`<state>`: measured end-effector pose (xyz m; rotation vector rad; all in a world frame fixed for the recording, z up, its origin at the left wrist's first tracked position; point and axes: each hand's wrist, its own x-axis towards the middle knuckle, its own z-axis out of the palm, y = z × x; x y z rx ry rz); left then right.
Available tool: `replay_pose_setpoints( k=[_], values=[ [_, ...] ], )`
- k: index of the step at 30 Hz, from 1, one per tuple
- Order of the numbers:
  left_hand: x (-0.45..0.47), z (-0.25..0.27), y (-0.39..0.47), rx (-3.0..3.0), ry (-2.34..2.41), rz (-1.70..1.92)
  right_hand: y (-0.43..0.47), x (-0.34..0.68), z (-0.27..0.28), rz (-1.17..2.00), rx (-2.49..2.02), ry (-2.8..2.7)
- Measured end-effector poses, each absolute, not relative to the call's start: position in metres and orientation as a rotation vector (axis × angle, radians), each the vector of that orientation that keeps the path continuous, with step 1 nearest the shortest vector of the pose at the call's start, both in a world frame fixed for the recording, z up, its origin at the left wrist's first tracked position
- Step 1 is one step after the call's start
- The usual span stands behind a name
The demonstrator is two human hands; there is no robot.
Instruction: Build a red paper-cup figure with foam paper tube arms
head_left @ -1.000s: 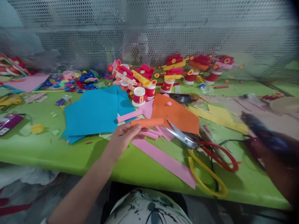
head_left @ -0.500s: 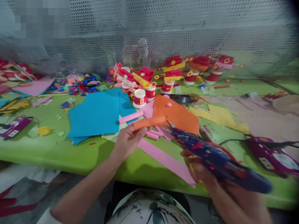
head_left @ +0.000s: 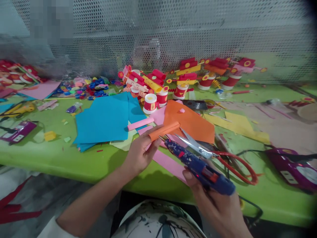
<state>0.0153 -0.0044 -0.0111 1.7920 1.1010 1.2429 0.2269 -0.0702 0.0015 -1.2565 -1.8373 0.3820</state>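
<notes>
A rolled tube of orange paper [head_left: 164, 129] is pinched between the fingers and thumb of my left hand [head_left: 142, 152]. My right hand [head_left: 215, 201] grips a dark blue hot glue gun [head_left: 198, 168], its nozzle close to the near side of the tube by my left thumb. Whether the nozzle touches the paper I cannot tell. Behind the glue gun lie scissors [head_left: 198, 145] with red handles, blades pointing at the tube's right end. An orange paper sheet [head_left: 193, 122] and a pink paper strip [head_left: 170, 165] lie under and around them. One pink paper roll [head_left: 140, 124] rests left of the tube.
Blue paper sheets [head_left: 104, 119] lie to the left. Red-and-white paper cups [head_left: 150, 103] with paper figures stand along the back. A purple power strip [head_left: 289, 168] with a black cable sits at right, another purple power strip [head_left: 18, 132] at far left. Yellow paper [head_left: 237, 125] lies right.
My right hand has brought the glue gun left, its nozzle now beside the orange tube near my left thumb. The scissors have come into fuller view. My left hand still holds the tube.
</notes>
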Motion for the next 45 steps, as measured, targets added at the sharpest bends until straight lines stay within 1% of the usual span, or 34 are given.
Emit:
replay_pose_setpoints(
  k=[9,19,29,45],
  values=[
    [0.0142,-0.0135,-0.0044,1.883,1.097,1.228,-0.0687,0.2249,0.0065,0.42,-1.267,-1.85],
    [0.0138,-0.014,-0.0041,1.902,1.104,1.231,-0.0676,0.2258,0.0069,0.353,-1.229,-1.891],
    [0.0138,-0.0136,-0.0042,1.918,1.092,1.249,-0.0723,0.2255,0.0095,0.391,-1.381,-1.851],
    [0.0146,-0.015,-0.0009,2.013,1.053,1.319,-0.0712,0.2328,0.0066,0.347,-1.407,-1.822]
  ],
)
